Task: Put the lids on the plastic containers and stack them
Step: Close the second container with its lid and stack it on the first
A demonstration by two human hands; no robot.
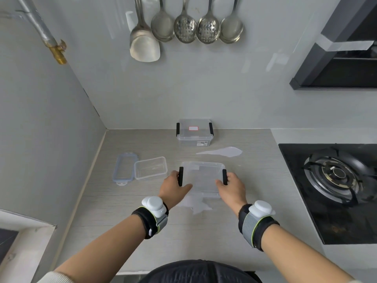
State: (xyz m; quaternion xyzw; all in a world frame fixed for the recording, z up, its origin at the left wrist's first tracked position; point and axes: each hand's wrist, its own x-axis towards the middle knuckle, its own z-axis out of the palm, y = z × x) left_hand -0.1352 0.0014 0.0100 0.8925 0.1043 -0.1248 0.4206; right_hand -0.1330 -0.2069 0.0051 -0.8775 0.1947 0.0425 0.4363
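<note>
A: State the nearest items.
B: Two forearms with wrist bands; left hand (175,185) and right hand (231,185).
A: Grip state?
B: Each hand's grip is closed on one black latch of the clear lidded container (203,177), mid-surface (255,201).
A: Other containers?
B: Latched container (194,132) far, at the wall. Open tub (151,168) left, its blue lid (124,167) just beside it.
</note>
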